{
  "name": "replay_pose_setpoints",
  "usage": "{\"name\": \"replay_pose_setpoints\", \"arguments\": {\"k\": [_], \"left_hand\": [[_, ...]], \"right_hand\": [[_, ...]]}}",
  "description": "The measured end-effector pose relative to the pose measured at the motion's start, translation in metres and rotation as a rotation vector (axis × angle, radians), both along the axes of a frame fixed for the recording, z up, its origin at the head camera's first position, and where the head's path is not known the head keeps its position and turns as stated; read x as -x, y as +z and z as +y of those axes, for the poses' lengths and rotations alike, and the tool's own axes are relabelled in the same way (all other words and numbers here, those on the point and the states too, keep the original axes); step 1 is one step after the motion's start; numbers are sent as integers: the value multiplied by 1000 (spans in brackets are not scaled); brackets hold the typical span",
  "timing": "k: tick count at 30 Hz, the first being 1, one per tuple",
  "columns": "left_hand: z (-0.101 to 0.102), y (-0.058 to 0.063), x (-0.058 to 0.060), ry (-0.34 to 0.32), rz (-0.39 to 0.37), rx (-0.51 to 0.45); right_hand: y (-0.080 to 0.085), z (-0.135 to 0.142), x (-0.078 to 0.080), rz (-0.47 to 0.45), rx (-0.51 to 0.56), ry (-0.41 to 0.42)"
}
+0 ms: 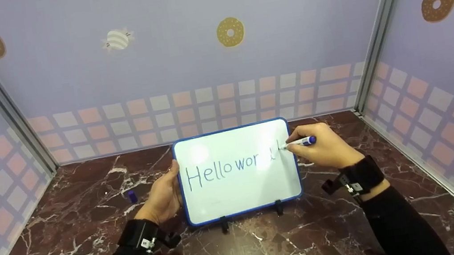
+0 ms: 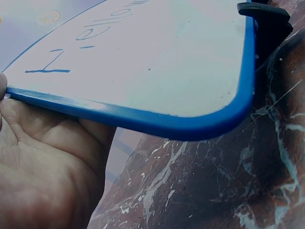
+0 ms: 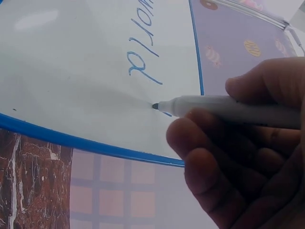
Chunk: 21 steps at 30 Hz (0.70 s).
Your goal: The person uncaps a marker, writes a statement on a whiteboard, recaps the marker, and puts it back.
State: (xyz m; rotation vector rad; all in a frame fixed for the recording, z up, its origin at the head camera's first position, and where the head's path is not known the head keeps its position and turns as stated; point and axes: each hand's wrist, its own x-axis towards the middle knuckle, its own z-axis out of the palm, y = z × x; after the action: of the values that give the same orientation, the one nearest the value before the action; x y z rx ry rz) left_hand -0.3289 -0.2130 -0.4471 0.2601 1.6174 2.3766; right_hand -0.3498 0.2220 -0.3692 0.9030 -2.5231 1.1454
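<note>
A small whiteboard (image 1: 241, 193) with a blue rim stands tilted back on black feet, and "Hello world" is written across it in blue, followed by a short upright stroke. My left hand (image 1: 163, 197) grips the board's left edge, thumb at the front and fingers behind it; in the left wrist view the palm (image 2: 47, 167) lies under the blue rim. My right hand (image 1: 322, 147) pinches a white marker (image 3: 209, 106) with a blue end. Its dark tip is right at the board's surface, at the stroke after the last letter.
A blue marker cap (image 1: 132, 196) lies on the dark red marbled table (image 1: 102, 227), left of my left hand. Two black stand feet (image 1: 224, 225) hold the board's lower edge. Purple patterned walls (image 1: 182, 71) enclose the table at the back and both sides.
</note>
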Motion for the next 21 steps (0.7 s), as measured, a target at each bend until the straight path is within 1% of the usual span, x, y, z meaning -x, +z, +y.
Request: {"name": "replay_pose_setpoints", "arguments": {"k": [7,11,14,21], "left_hand": [[1,-1,0,13,-4,-3],[-1,-1,1,-5,8,11],[-1,-1,1,-19,13,20],[0,-1,1,-4,4,7]], "right_hand": [[-1,1,1,-27,-8,12],[-2,1,1,-56,-1,20],[-1,1,0,-60,4,25],[0,1,0,-45,-9,24]]}}
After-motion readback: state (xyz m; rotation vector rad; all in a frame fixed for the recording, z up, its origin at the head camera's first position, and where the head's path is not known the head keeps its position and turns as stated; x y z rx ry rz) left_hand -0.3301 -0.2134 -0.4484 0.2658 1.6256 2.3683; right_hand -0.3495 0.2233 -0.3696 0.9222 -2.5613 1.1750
